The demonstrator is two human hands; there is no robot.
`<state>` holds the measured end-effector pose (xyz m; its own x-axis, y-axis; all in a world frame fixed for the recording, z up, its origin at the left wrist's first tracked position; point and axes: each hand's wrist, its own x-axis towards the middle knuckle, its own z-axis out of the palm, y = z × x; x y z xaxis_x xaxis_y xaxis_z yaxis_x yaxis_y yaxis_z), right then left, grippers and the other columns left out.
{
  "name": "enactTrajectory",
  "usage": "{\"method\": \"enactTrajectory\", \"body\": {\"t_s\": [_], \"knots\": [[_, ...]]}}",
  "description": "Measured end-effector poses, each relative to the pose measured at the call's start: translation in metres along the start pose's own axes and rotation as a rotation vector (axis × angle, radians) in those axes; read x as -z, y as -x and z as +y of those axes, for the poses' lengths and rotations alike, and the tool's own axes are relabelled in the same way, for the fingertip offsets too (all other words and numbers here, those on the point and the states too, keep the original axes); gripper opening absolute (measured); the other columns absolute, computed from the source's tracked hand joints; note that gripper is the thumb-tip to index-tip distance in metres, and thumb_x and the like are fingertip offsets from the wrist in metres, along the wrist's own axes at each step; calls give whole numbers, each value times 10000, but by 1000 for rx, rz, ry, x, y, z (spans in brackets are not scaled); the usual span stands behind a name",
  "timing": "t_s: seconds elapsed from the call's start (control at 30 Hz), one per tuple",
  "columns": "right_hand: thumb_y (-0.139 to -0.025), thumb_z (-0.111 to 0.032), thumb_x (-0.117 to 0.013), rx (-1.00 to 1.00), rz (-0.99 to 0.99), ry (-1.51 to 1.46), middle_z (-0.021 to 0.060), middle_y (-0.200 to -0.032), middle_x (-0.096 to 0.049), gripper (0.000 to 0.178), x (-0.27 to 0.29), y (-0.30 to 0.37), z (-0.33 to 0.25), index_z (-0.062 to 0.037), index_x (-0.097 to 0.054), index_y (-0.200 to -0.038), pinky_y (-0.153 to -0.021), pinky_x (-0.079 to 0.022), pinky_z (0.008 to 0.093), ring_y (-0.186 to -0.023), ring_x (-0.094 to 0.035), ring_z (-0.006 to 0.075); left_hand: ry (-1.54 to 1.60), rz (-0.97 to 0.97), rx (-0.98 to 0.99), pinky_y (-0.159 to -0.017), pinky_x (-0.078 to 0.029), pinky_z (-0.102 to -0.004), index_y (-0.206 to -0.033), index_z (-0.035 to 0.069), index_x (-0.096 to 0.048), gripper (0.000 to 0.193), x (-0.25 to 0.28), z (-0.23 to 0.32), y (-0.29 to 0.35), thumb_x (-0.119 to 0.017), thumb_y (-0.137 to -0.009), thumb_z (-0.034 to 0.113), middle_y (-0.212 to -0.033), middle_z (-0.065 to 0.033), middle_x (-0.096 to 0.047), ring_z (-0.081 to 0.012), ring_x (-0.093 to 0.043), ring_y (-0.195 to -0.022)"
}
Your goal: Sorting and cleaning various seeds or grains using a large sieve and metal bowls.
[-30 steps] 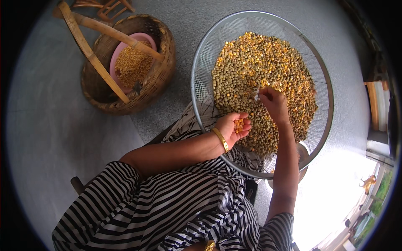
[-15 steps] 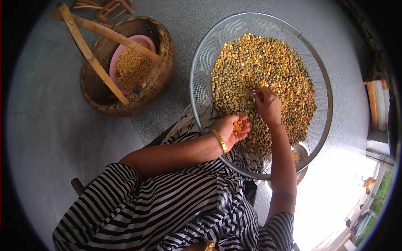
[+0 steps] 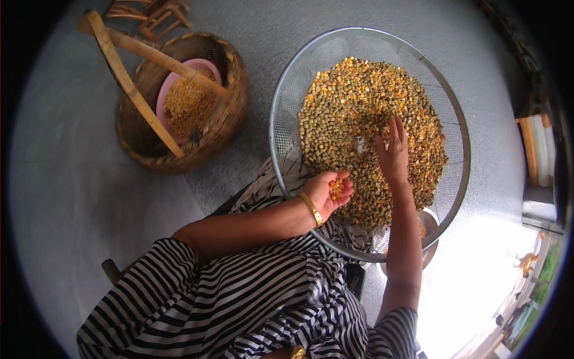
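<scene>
Floor (image 3: 457, 263) glaring white lower right, dimmer left, black fisheye rim

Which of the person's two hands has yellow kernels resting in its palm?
The left hand, with the gold bangle at its wrist: its upturned palm shows yellow kernels. The right hand, bare-wristed, is stretched out over the mixed pile.

Shows dull metal and wire mesh on the sieve (image 3: 284, 134), rough weave on the basket (image 3: 221, 128), smooth wood on its handle (image 3: 129, 84), matt plastic on the pink basin (image 3: 206, 63), shiny gold-coloured metal on the bracelet (image 3: 311, 208).
</scene>
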<state>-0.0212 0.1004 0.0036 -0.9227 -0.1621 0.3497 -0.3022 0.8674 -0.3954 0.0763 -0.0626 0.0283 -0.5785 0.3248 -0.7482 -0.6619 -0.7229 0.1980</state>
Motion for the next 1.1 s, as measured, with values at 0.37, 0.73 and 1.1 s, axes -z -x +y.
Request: {"method": "enactTrajectory", "body": {"t_s": [0.37, 0.73, 1.1], "knots": [[-782, -176, -465, 369, -726, -293, 44, -1343, -166, 517, -2, 7, -46, -123, -274, -1260, -1001, -50, 422, -1245, -84, 265, 19, -132, -23, -616, -408, -249, -851, 75, -526, 169, 2, 2, 2, -427, -813, 208, -754, -40, -544, -128, -510, -682], [-728, -51, -529, -200, -520, -714, 73, -784, -610, 146, 31, -2, -3, -68, -607, -850, -673, -451, 259, -715, -584, 173, -61, -121, 18, -586, -392, -230, -856, 89, -536, 167, 1, 3, 5, -416, -819, 199, -730, -19, -548, -108, -505, -643], [-682, -78, -583, 58, -155, -63, 74, -744, -555, 85, -5, -1, -20, -44, -555, -755, -568, -439, 310, -636, -553, 230, -77, -90, 28, -581, -390, -228, -853, 90, -542, 171, 2, 1, 4, -413, -820, 196, -728, -12, -548, -107, -505, -649]]}}
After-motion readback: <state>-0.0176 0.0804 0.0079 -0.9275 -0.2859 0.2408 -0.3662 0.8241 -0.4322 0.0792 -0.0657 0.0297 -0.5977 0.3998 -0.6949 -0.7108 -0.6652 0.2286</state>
